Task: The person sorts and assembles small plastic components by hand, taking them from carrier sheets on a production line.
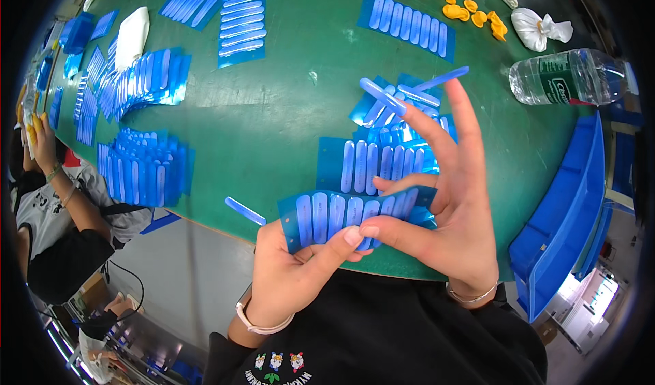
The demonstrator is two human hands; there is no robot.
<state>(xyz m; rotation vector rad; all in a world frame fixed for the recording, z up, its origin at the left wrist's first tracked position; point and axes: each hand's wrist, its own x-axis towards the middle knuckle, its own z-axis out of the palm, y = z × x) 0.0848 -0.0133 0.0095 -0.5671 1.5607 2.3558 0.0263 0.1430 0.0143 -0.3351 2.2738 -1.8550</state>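
Between my two hands, at the table's near edge, is a blue film sheet [336, 211] bearing a row of long, rounded blue strips. My left hand [290, 276] pinches its lower edge with the thumb, fingers behind it. My right hand [454, 214] also grips it, thumb on the front near my left thumb; the index and middle fingers are raised. One loose blue strip [382, 96] sits at the right index fingertip, another strip [447, 78] at the middle fingertip. Beside my left hand, a third strip [245, 211] juts out, seemingly from a finger. More sheets [331, 167] lie just beyond.
Stacked blue sheets [140, 167] and a white packet [132, 37] occupy the green table's left side. Yellow finger cots [456, 12], a knotted white bag [539, 29] and a lying bottle [566, 78] are far right. A blue bin [563, 214] flanks the table. Another person's hand [44, 143] shows left.
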